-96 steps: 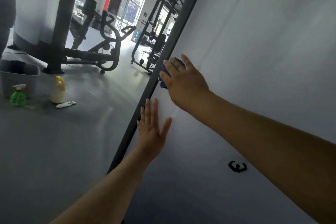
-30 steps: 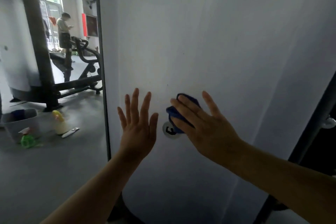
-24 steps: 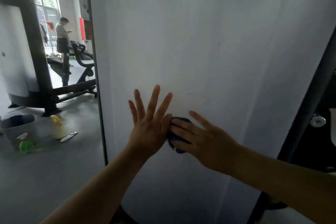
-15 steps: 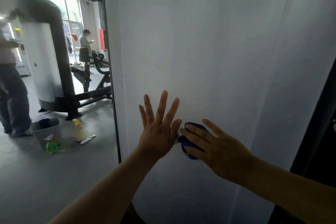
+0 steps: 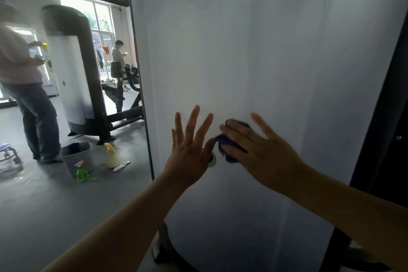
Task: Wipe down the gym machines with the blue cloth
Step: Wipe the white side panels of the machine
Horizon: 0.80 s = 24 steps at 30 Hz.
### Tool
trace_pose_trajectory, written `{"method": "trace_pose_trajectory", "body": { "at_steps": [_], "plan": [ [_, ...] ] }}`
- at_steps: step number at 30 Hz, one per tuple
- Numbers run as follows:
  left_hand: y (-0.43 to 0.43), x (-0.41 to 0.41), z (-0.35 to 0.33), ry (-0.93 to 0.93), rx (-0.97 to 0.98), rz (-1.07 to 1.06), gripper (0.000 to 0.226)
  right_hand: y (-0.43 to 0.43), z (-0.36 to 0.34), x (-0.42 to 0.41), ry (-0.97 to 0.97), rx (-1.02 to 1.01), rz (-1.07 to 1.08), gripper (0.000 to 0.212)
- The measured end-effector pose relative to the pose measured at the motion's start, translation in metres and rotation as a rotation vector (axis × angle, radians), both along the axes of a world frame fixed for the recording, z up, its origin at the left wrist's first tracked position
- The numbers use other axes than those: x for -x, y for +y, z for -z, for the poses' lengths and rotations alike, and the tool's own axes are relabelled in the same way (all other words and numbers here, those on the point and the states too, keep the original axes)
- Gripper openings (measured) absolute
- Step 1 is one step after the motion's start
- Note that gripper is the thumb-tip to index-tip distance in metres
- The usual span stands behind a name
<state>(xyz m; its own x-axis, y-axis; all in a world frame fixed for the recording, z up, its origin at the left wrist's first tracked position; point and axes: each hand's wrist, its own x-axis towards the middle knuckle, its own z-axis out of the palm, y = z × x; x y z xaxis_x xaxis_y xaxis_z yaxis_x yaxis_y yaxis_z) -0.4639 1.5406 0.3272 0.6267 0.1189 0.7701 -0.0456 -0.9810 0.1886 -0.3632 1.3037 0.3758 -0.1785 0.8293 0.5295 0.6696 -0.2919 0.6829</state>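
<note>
The right hand (image 5: 262, 152) is pressing the crumpled blue cloth (image 5: 228, 147) flat-fingered against the machine's smooth white curved panel (image 5: 265, 51); the left hand (image 5: 189, 150) is bracing, spread; overlapping firm strokes would suit.

White machine panel (image 5: 265, 51) bare above, below right hand (image 5: 265, 157). Left hand (image 5: 189, 152), just beside blue cloth (image 5: 229, 148), blocks leftward path. Black frame post (image 5: 384, 104) bounds right side. Grey bin (image 5: 77, 158) on floor left.
</note>
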Motion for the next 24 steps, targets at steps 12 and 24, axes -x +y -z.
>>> {"method": "trace_pose_trajectory", "body": {
  "at_steps": [12, 24],
  "plan": [
    [-0.017, 0.013, -0.025, -0.011, 0.039, -0.037, 0.069, -0.010, 0.010, -0.005, -0.001, -0.017, -0.030, 0.061],
    [-0.055, -0.010, -0.041, 0.020, -0.102, -0.048, 0.075, -0.060, 0.020, -0.026, -0.049, 0.040, -0.091, 0.072]
  ]
}}
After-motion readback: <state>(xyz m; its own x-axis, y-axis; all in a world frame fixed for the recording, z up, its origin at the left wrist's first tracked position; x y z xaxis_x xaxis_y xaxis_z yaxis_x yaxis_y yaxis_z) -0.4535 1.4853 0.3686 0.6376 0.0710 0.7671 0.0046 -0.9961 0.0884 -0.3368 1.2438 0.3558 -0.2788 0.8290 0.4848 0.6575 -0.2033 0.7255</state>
